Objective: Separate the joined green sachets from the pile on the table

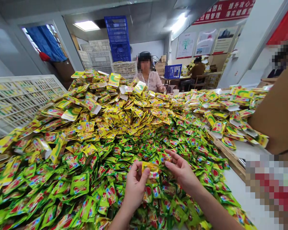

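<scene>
My left hand [135, 183] pinches a small yellow packet [151, 172] between thumb and fingers, low over the heap. To its right, my right hand [183, 172] has thumb and fingertips closed on a small green packet [164, 157] with a red and blue print. Both hands are close together, a short gap between them. Beneath and around them spreads a deep heap of green packets [80, 183]. Farther back, similar yellow packets [124, 116] are piled higher, with open yellow cartons [92, 103] on top.
A white plastic crate [26, 92] leans at the left. More cartons [219, 126] lie behind a wooden strip [227, 155] on the right, beside a brown cardboard box [277, 111]. A person [150, 80] sits across the heap. Blue crates [117, 38] are stacked behind.
</scene>
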`<state>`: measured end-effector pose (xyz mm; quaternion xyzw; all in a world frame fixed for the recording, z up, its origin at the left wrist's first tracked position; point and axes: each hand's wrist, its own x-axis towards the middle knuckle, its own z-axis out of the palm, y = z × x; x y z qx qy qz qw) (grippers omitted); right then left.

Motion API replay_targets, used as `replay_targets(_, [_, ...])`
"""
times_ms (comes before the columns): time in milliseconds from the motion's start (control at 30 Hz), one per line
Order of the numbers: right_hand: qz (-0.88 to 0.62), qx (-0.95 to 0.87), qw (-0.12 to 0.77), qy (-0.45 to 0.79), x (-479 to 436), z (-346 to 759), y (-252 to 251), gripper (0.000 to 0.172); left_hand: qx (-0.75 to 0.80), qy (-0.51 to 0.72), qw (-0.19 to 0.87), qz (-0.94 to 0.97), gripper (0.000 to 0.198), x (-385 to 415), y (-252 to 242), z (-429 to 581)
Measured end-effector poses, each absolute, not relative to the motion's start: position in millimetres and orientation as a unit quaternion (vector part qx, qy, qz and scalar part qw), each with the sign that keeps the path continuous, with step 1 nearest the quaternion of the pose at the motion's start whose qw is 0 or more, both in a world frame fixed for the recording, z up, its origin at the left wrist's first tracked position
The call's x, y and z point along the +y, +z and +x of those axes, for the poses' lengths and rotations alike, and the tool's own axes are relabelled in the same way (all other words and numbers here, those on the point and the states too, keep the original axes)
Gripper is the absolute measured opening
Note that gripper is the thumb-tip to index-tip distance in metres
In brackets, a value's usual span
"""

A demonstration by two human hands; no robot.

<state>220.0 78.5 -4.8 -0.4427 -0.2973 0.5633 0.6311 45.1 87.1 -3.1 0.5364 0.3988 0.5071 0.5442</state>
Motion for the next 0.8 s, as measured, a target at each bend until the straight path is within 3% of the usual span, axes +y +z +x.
replay_targets(233, [-0.465,-0.265,0.628,0.566,72.9,205.5,-2.7,0.061,0.382,0.52,0.632,0.429,0.049,88.7,-13.3,50.6])
replay_targets(467, [-0.442,-0.378,0.606,0.543,62.7,186.0,-27.3,0.043,0.406,0.526,0.53,0.526,0.04,82.5,-21.1,60.0])
replay_targets(800, [-0.396,-0.38,0.611,0.571,69.2,191.3,-39.8,0.047,0.411,0.561,0.517,0.499,0.048,83.6,-22.4,65.9])
